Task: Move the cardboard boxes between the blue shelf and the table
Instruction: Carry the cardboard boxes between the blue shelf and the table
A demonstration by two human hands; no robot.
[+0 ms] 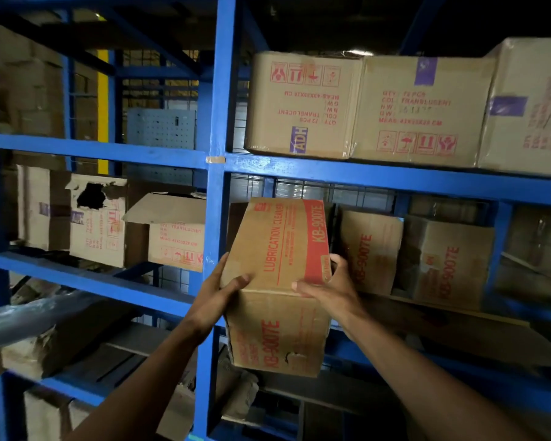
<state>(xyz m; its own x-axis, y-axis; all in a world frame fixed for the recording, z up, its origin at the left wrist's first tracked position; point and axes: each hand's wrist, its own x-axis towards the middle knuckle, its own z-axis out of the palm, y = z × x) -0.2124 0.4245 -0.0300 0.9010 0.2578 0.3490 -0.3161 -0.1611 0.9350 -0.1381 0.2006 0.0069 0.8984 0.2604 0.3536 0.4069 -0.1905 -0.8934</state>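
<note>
We face the blue shelf, whose upright post and cross beams fill the whole view and split it into bays. On the upper level of the right bay we see three large cardboard boxes standing side by side, touching: one with upside-down red print, a middle one and one cut off by the edge. In the left bay a torn box stands just beside an open-flapped box. The held box, printed "LUBRICATION CLEANER KB-900TE", sits tilted at the front of the right bay's middle level, just right of the post, its near end hanging before the beam; we cannot tell whether it rests on the shelf. Beside it stand two more KB-900TE boxes. The left hand grips its left edge, fingers curled onto the upper face. The right hand grips its right side, thumb on top, fingers wrapped between it and its neighbour.
</note>
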